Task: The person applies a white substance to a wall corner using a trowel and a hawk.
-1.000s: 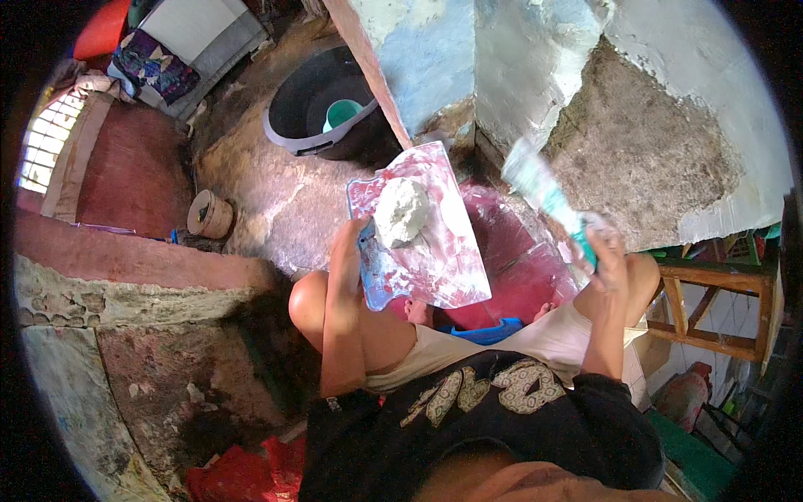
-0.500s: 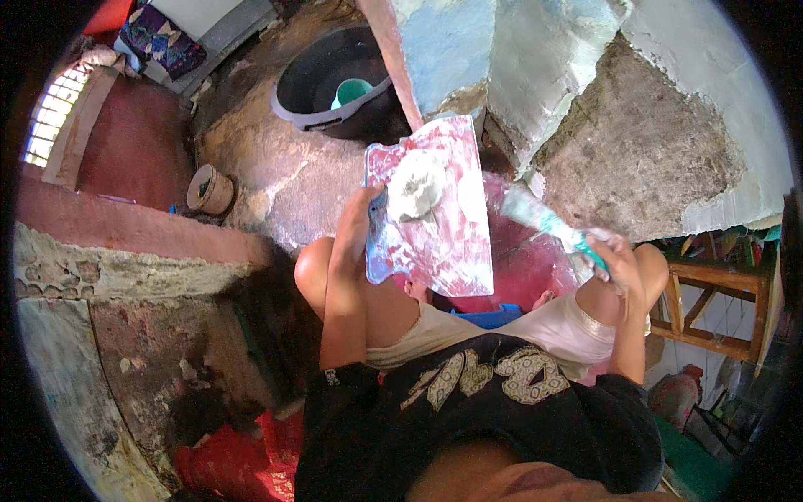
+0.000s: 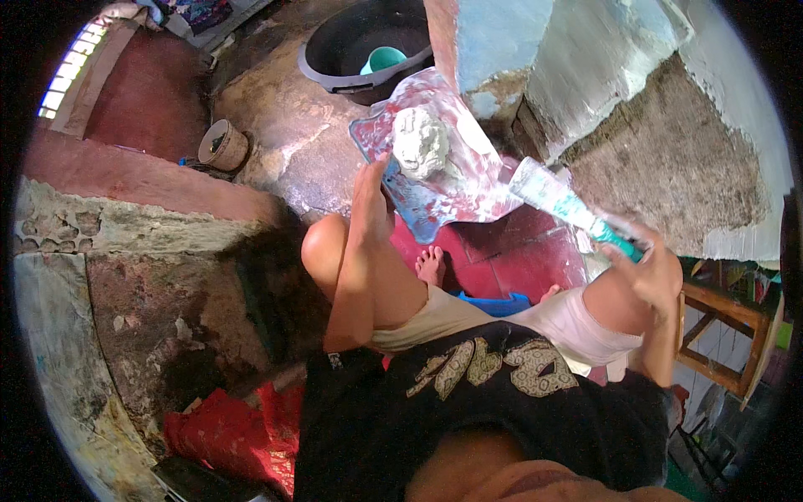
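Left grip [image 3: 373,191] holds flat blue-and-red board [image 3: 458,174] (lumpy white paste [image 3: 420,144] on top); right grip [image 3: 648,266] closed round white-smeared, teal-handled scraper [image 3: 559,201].

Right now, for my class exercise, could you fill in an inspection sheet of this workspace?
Surface: red tiled floor, marked with white smears.
Job's things: flat blue-edged board bearing a lumpy white mound; white-smeared, green-handled scraper.
Clutter: round black plastic tub with a green plastic cup inside; small round beige bucket; blue object, partly hidden.
Hands: left hand grips the board's left edge; right hand grips the scraper's handle.
Cables: nothing clearly seen.
Surroundings: pale wall with a rough, bare brown patch; brown wooden frame at right.
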A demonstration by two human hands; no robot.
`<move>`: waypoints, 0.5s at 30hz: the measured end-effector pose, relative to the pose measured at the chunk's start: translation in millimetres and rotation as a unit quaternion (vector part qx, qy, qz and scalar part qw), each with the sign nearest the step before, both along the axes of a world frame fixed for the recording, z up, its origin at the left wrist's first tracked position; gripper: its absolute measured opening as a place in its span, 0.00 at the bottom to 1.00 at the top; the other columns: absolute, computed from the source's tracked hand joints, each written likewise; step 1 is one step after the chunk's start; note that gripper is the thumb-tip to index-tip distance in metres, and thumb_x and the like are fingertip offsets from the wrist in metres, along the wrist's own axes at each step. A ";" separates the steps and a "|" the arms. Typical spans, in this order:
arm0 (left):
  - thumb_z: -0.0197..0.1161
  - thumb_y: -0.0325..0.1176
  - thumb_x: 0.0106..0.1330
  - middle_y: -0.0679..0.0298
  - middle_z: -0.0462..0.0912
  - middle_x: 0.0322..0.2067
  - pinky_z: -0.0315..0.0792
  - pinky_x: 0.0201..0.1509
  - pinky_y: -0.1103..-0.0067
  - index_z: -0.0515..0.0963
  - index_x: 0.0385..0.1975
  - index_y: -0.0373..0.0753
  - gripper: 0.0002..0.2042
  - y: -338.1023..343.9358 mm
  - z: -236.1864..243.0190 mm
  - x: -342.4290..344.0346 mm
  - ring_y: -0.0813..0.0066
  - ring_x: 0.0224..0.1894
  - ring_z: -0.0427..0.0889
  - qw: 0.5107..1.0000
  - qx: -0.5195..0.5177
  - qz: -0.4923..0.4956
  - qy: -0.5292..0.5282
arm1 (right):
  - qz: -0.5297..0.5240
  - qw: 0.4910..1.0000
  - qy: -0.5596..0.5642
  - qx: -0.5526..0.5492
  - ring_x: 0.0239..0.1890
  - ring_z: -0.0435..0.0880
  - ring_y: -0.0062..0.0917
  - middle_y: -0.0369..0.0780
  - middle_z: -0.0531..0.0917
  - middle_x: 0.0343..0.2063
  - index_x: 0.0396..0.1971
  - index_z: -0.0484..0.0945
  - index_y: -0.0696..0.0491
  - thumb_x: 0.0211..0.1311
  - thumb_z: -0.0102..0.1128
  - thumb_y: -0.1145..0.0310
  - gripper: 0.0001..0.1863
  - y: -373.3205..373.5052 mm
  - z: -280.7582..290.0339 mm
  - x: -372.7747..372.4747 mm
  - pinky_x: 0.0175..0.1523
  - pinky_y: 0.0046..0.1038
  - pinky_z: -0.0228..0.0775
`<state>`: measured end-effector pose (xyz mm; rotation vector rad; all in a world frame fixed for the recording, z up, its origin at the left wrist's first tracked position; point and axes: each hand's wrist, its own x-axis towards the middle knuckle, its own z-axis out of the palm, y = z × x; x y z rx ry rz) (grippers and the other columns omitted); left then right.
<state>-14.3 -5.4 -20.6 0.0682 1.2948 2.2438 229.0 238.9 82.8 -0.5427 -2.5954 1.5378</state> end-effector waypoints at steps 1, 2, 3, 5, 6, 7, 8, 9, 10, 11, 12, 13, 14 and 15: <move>0.48 0.36 0.60 0.62 0.75 0.32 0.71 0.33 0.80 0.67 0.40 0.34 0.13 0.4 -1.9 -1.3 0.74 0.31 0.76 1.000 0.016 0.022 0.012 | -0.029 0.997 -0.009 -0.073 0.42 0.72 0.19 0.41 0.76 0.42 0.43 0.71 0.61 0.48 0.54 0.81 0.18 -7.4 -9.3 -0.4 0.49 0.20 0.61; 0.48 0.36 0.61 0.61 0.74 0.33 0.71 0.34 0.79 0.66 0.41 0.34 0.14 -1.9 0.2 -1.4 0.74 0.32 0.76 1.000 0.011 0.014 0.018 | -0.033 0.996 0.009 -0.077 0.42 0.72 0.19 0.41 0.76 0.41 0.43 0.71 0.61 0.48 0.54 0.81 0.18 -13.2 -19.2 -3.3 0.49 0.20 0.61; 0.48 0.36 0.61 0.61 0.74 0.34 0.70 0.35 0.79 0.66 0.42 0.34 0.14 -3.0 6.0 1.7 0.74 0.34 0.76 1.000 0.005 0.002 0.023 | -0.040 0.995 0.028 -0.083 0.42 0.72 0.18 0.41 0.76 0.41 0.43 0.71 0.61 0.48 0.54 0.80 0.18 -18.4 -30.7 -4.5 0.49 0.19 0.61; 0.47 0.36 0.62 0.60 0.73 0.39 0.69 0.40 0.76 0.64 0.45 0.33 0.16 -1.5 10.9 4.2 0.73 0.38 0.74 0.999 0.025 -0.007 0.027 | -0.047 0.996 0.058 -0.050 0.39 0.72 0.18 0.40 0.76 0.40 0.44 0.71 0.60 0.50 0.54 0.79 0.18 -24.7 -45.6 -11.1 0.47 0.19 0.63; 0.47 0.36 0.62 0.60 0.73 0.40 0.69 0.41 0.76 0.64 0.45 0.33 0.16 -1.1 11.2 6.0 0.73 0.39 0.74 0.999 0.031 -0.012 0.031 | -0.070 0.994 0.031 -0.083 0.39 0.72 0.18 0.40 0.76 0.40 0.44 0.71 0.59 0.50 0.54 0.79 0.18 -29.0 -43.7 -14.8 0.47 0.19 0.63; 0.47 0.36 0.62 0.60 0.72 0.40 0.68 0.42 0.75 0.63 0.46 0.33 0.16 -1.4 11.8 7.8 0.72 0.40 0.74 0.999 0.038 -0.017 0.034 | -0.093 0.989 0.004 -0.116 0.38 0.72 0.18 0.40 0.76 0.40 0.44 0.71 0.58 0.50 0.54 0.79 0.18 -35.7 -40.4 -20.0 0.47 0.19 0.63; 0.47 0.36 0.62 0.59 0.72 0.41 0.68 0.43 0.75 0.63 0.46 0.33 0.17 -2.0 12.8 9.6 0.72 0.41 0.73 0.998 0.044 -0.022 0.038 | -0.095 0.989 0.004 -0.116 0.38 0.72 0.17 0.40 0.76 0.41 0.45 0.71 0.57 0.51 0.53 0.78 0.18 -36.5 -45.7 -21.8 0.47 0.20 0.62; 0.47 0.37 0.62 0.59 0.72 0.41 0.68 0.43 0.75 0.62 0.47 0.33 0.17 -1.8 15.5 11.2 0.72 0.41 0.73 0.998 0.039 -0.025 0.041 | -0.098 0.989 0.003 -0.115 0.38 0.72 0.17 0.40 0.76 0.41 0.45 0.71 0.57 0.51 0.53 0.78 0.18 -36.9 -49.7 -23.6 0.48 0.20 0.62; 0.47 0.37 0.62 0.60 0.72 0.41 0.68 0.44 0.75 0.62 0.47 0.33 0.17 -2.0 18.8 12.8 0.72 0.41 0.73 0.998 0.034 -0.027 0.045 | -0.101 0.988 0.001 -0.115 0.38 0.72 0.17 0.40 0.76 0.41 0.46 0.71 0.56 0.51 0.53 0.77 0.18 -37.7 -53.9 -24.9 0.48 0.20 0.61; 0.47 0.37 0.62 0.60 0.71 0.41 0.68 0.44 0.75 0.62 0.47 0.32 0.18 -2.3 20.8 14.0 0.72 0.41 0.73 0.998 0.030 -0.029 0.048 | -0.094 0.991 0.018 -0.094 0.38 0.72 0.17 0.40 0.75 0.41 0.46 0.70 0.56 0.51 0.53 0.78 0.18 -37.2 -63.0 -25.1 0.48 0.20 0.61; 0.47 0.36 0.62 0.60 0.71 0.41 0.67 0.45 0.75 0.62 0.47 0.32 0.17 -4.5 22.0 14.3 0.72 0.41 0.73 0.998 0.021 -0.035 0.046 | -0.084 0.993 0.037 -0.075 0.38 0.72 0.17 0.40 0.75 0.42 0.46 0.70 0.57 0.51 0.53 0.78 0.19 -37.5 -68.5 -27.3 0.48 0.19 0.61; 0.47 0.36 0.62 0.60 0.71 0.41 0.66 0.46 0.75 0.62 0.48 0.32 0.17 -6.7 22.8 14.5 0.72 0.42 0.72 0.998 0.013 -0.040 0.043 | -0.083 0.991 0.070 -0.079 0.40 0.72 0.17 0.41 0.75 0.42 0.45 0.70 0.59 0.51 0.53 0.79 0.18 -39.7 -71.9 -29.6 0.48 0.19 0.61; 0.47 0.35 0.62 0.61 0.71 0.41 0.66 0.46 0.75 0.62 0.48 0.32 0.17 -8.0 23.0 15.0 0.73 0.42 0.72 0.998 0.004 -0.045 0.040 | -0.085 0.990 0.072 -0.088 0.40 0.72 0.17 0.41 0.75 0.42 0.45 0.70 0.60 0.51 0.53 0.79 0.18 -41.4 -72.0 -32.7 0.48 0.19 0.61; 0.47 0.35 0.62 0.61 0.71 0.41 0.65 0.47 0.76 0.62 0.47 0.32 0.17 -8.0 22.2 15.3 0.73 0.42 0.72 0.998 0.004 -0.048 0.046 | -0.090 0.988 0.073 -0.097 0.41 0.71 0.17 0.41 0.75 0.42 0.45 0.70 0.60 0.51 0.53 0.80 0.18 -43.4 -72.7 -35.2 0.48 0.19 0.61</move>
